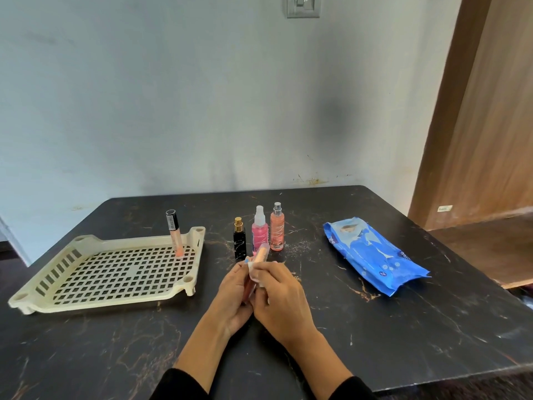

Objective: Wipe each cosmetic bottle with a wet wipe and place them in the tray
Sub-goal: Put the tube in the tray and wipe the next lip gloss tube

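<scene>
Both hands meet over the middle of the black marble table. My left hand grips a slim peach tube that points up and away. My right hand presses a white wet wipe around the tube's lower part. A cream slotted tray lies at the left, and one peach tube with a black cap stands upright in its far right corner. Behind my hands stand a black bottle with a gold cap, a pink spray bottle and an orange spray bottle.
A blue pack of wet wipes lies on the right side of the table. A grey wall runs along the table's far edge. A brown wooden door and shelf stand at the right.
</scene>
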